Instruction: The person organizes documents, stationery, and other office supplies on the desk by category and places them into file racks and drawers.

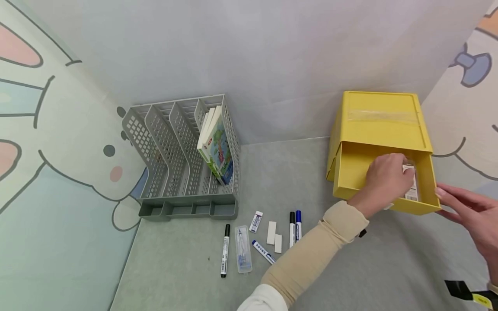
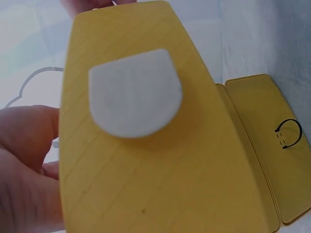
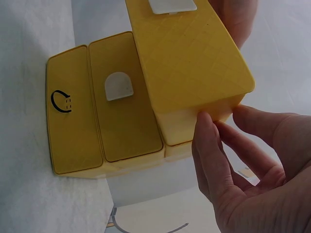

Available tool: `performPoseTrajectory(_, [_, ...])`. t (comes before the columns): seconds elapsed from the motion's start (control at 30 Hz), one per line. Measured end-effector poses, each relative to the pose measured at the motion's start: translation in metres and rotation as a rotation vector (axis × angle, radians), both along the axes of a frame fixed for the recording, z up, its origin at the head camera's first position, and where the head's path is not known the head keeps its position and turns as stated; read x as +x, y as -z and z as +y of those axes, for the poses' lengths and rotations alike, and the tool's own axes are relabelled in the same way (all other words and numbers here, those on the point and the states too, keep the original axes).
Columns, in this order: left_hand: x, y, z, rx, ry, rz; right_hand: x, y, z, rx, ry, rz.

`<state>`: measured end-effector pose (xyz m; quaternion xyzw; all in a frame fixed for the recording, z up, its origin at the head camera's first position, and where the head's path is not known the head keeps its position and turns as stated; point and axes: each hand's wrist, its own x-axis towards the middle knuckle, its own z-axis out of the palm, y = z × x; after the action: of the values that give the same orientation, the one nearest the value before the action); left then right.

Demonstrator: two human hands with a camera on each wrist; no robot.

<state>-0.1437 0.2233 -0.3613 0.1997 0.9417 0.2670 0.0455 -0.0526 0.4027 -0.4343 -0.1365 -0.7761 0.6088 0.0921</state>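
Note:
A yellow drawer [image 1: 346, 183] stands pulled out of the yellow drawer box [image 1: 385, 121]. My left hand [image 1: 389, 177] reaches over its front into the drawer, fingers curled down at a small white printed box [image 1: 411, 190] along the right side. The fingertips are partly hidden there. From the right, my right hand [image 1: 470, 211] touches the outside of the drawer's side wall near the front corner. Its thumb and fingers [image 3: 214, 160] lie against that wall in the right wrist view. A white tab handle [image 2: 136, 92] sits on the drawer's front.
A grey file rack [image 1: 186, 151] with several books [image 1: 218, 147] stands on the left. Before it lie a black-capped marker [image 1: 225, 250], a clear case [image 1: 243, 250], erasers [image 1: 271, 232] and several other markers. Two lower drawers [image 3: 126, 121] sit beneath the pulled-out one.

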Motion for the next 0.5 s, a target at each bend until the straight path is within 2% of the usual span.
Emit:
performPoseTrajectory(0.3, [0.011,-0.004,-0.027,0.193,0.0,-0.045,0.001,0.001,0.002,0.036,-0.02,0.031])
performPoseTrajectory(0.5, [0.016,-0.002,-0.049,0.322,0.051,-0.022,0.0,0.003,0.002,0.045,-0.011,0.01])
